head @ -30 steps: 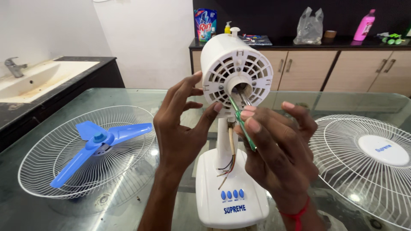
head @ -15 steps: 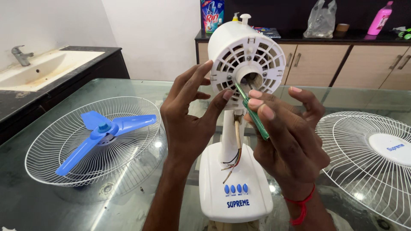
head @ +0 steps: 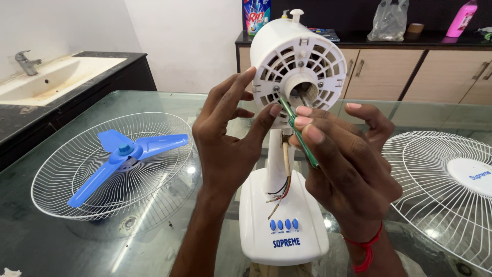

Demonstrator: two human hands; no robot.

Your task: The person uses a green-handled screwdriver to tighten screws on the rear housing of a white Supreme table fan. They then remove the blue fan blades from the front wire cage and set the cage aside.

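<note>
R hand (head: 348, 164) pinches green screwdriver (head: 300, 136), tip at white motor housing (head: 297, 64) face. L hand (head: 228, 136) open, fingers spread, steadying housing edge.

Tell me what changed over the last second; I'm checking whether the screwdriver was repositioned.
Little changed. The right hand still holds the green screwdriver, tip at the same screw on the white motor housing. The left hand still steadies the housing. The view shifted slightly. The blue blade stays in its grille.
</note>
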